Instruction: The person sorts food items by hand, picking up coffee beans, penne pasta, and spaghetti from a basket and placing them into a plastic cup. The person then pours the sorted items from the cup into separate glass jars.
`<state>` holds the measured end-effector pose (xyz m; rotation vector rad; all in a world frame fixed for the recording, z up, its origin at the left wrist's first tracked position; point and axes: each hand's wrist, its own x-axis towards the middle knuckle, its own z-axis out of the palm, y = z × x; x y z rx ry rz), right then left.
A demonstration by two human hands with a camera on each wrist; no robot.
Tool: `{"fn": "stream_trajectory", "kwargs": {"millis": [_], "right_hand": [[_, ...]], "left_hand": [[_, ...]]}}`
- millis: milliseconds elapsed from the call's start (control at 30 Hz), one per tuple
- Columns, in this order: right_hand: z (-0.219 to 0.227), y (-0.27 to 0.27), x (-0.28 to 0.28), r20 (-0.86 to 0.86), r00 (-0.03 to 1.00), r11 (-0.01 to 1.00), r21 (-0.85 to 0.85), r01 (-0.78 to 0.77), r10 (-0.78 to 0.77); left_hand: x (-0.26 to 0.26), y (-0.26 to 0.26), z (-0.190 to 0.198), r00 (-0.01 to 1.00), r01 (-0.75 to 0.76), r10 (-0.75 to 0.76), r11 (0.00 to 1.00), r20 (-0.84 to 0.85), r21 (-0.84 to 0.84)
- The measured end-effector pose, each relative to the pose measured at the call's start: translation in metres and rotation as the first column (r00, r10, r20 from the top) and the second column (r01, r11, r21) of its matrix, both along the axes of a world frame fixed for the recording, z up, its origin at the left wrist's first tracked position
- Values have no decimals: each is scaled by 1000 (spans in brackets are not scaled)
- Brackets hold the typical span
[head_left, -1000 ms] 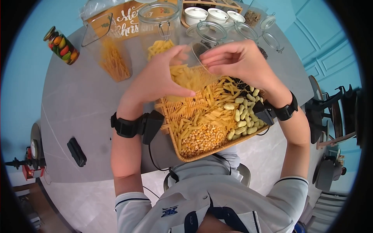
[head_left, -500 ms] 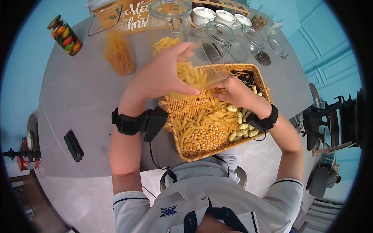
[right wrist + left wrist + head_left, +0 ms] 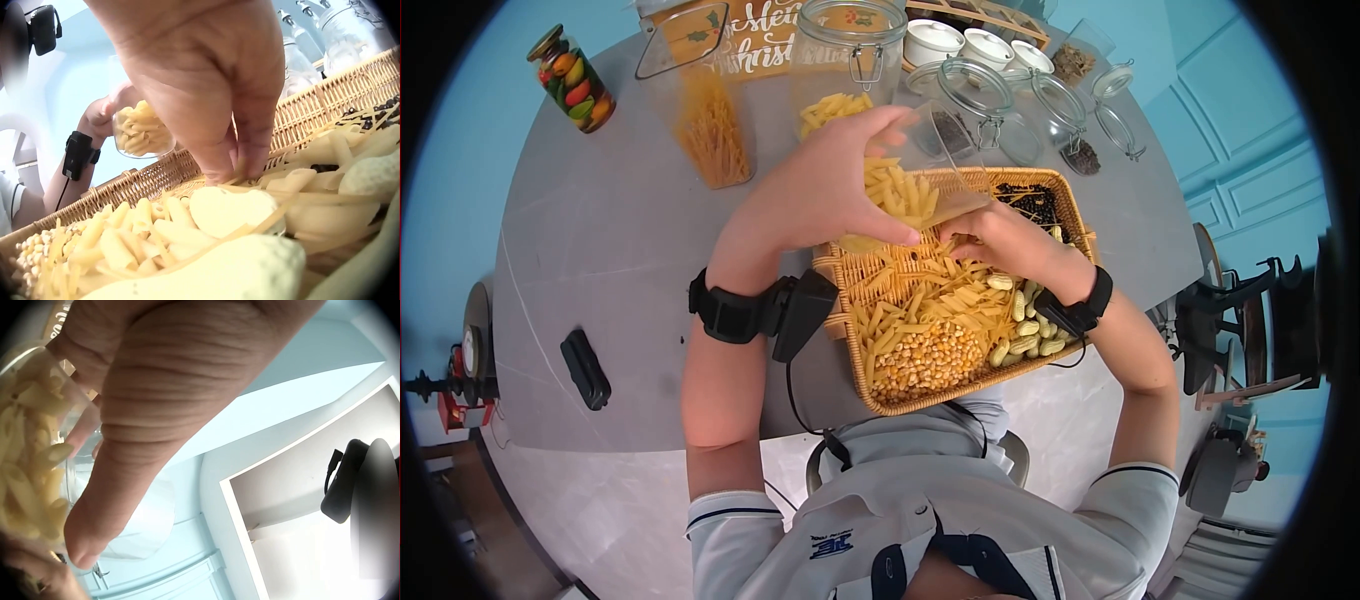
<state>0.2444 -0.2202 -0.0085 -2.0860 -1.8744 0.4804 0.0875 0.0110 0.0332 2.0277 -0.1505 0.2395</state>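
Observation:
In the head view my left hand [image 3: 820,190] holds a clear container [image 3: 962,207] of penne [image 3: 895,190], tipped on its side over the wicker basket [image 3: 960,393]. The left wrist view shows the thumb [image 3: 100,531] pressed along the container's wall. My right hand [image 3: 1015,240] reaches down into the basket beside the container's mouth. Its thumb and fingertips pinch at loose penne [image 3: 119,247], partly hidden behind peanuts in the right wrist view. Corn kernels [image 3: 930,350], peanuts [image 3: 1025,325], black beans [image 3: 1025,200] and thin pasta strands share the basket.
Behind the basket stand a large clip-top jar [image 3: 850,60] with penne, a container of spaghetti [image 3: 715,140] and smaller open glass jars [image 3: 975,90]. White lidded pots [image 3: 933,42] sit farther back. A colourful jar [image 3: 575,85] and a black case [image 3: 585,368] lie leftward.
My right hand has come down from the container's mouth into the basket and stays among the pasta. The left hand keeps holding the tilted container. The head view has shifted slightly.

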Motion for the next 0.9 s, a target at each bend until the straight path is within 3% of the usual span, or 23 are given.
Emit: {"fn": "stream_trajectory", "kwargs": {"millis": [100, 400, 600, 700, 733, 833, 900], "right_hand": [[8, 0, -2, 18, 999, 995, -94, 39, -38], [-6, -8, 3, 57, 998, 999, 46, -12, 10], [-9, -12, 16, -202, 956, 976, -4, 219, -215], [-8, -16, 31, -421, 770, 877, -203, 435, -479], [-17, -19, 38, -444, 741, 863, -217, 456, -504], [-9, -19, 32, -381, 772, 861, -238, 450, -509], [-17, -21, 32, -257, 900, 935, -48, 353, -353]], "left_hand": [[0, 0, 0, 1000, -6, 6, 1000, 2, -8], [-1, 2, -1, 1000, -12, 12, 1000, -11, -10], [-1, 2, -1, 999, -30, 30, 999, -35, 13], [2, 3, -6, 999, -26, 26, 1000, -24, 11], [3, 3, -7, 1000, -22, 22, 1000, -17, 8], [2, 3, -6, 999, -30, 30, 1000, -39, -3], [2, 3, -6, 998, -34, 34, 999, -44, 3]]}}
